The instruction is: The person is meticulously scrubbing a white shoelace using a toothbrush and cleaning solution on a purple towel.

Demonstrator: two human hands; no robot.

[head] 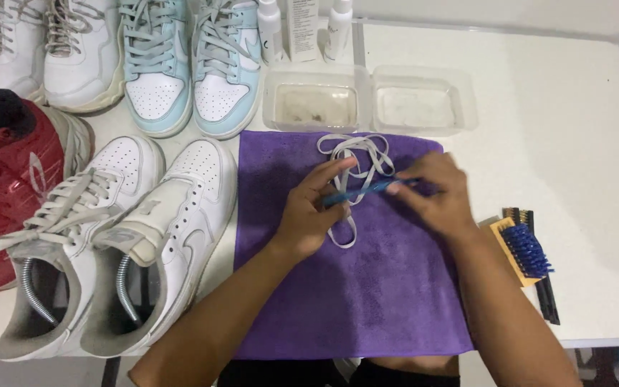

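Hands meet over the purple towel [367, 287] at the worktop's near edge: left hand [313, 211] and right hand [435, 193] both pinch a blue brush [360, 192] above the white shoelace [356, 154]

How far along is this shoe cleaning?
Done: one white lace is out, lying on the purple cloth. In hand: the left hand pins it while the right hand holds a blue brush on it. Left: the white sneakers look grimy inside.
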